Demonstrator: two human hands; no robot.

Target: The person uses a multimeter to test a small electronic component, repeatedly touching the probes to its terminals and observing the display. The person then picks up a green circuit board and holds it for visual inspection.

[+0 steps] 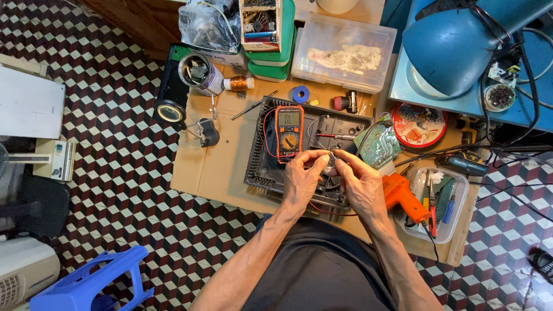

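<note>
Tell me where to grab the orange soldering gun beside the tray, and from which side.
Take the orange soldering gun by its pistol handle, the thick part slanting down-right toward the cord. Come from above on the near side: the clear tool tray crowds its right, and the right hand sits at its left.

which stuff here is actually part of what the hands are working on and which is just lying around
In use:
- left hand and right hand, pinching a small round part
- black open casing under them
- orange multimeter with red lead
- green circuit board

Lying about:
- orange soldering gun
- tool tray
- blue lamp
- copper wire coil
- blue tape roll
</note>
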